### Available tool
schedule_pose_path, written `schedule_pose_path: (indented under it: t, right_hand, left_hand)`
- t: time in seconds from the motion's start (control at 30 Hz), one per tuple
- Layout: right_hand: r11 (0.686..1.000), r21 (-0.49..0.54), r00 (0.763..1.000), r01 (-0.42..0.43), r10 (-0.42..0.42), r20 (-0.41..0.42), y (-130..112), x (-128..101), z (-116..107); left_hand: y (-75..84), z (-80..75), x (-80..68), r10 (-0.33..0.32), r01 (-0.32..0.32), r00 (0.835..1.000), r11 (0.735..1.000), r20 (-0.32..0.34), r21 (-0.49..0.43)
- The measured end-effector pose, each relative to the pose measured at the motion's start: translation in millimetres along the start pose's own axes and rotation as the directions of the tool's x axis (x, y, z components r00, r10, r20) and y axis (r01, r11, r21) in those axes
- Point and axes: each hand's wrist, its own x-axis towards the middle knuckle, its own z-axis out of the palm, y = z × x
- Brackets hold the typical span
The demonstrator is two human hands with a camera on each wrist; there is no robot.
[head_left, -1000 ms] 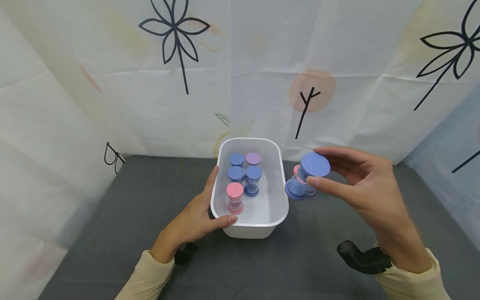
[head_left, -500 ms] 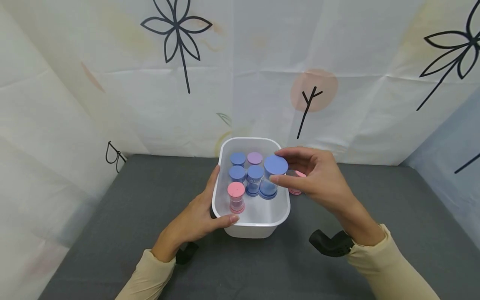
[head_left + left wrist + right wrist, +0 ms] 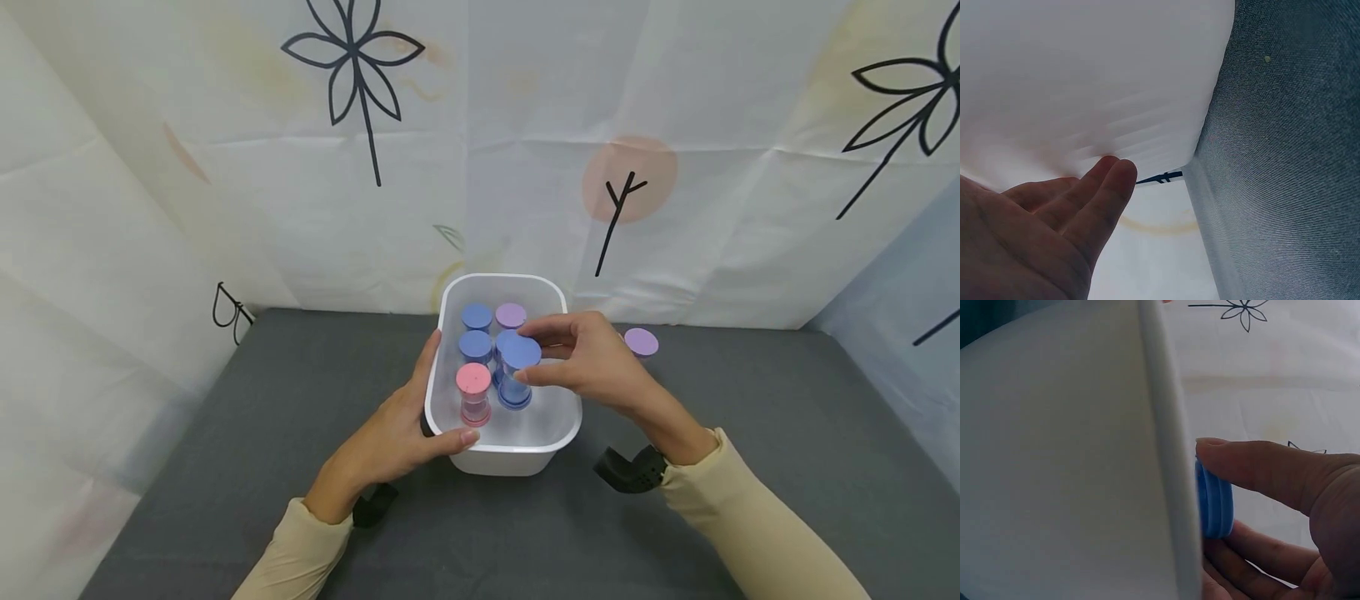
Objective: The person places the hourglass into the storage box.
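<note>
Closest, the left hand (image 3: 392,432) lies straight-fingered against the left wall of the white tub (image 3: 502,463), thumb at the near rim. Inside, just right of and beyond the pink hourglass (image 3: 473,381), the right hand (image 3: 596,360) pinches a blue hourglass (image 3: 521,353) from the right, long axis roughly upright; whether its base touches down is unclear. Past that hand, outside, shows a purple cap (image 3: 641,342).

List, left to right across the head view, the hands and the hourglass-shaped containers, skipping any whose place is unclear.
Left hand, clear plastic hourglass with round pink ends, held clear plastic hourglass with round blue ends, right hand, container with a round purple top.
</note>
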Motion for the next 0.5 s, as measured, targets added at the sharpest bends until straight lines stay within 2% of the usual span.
schedule_pose_path:
  t: [0.3, 0.5]
  right_hand:
    - [0.981, -0.195, 0.998, -0.012, 0.024, 0.058, 4.8, 7.8, 4.7]
    - [0.933, -0.358, 0.996, -0.021, 0.049, 0.069, 0.4, 10.5, 7.8]
  left_hand:
    - [0.6, -0.5, -0.3, 0.006, -0.006, 1.000, 1.000, -0.003, -0.004]
    - [-0.8, 0.4, 0.4, 0.015, -0.015, 1.000, 1.000, -0.005, -0.012]
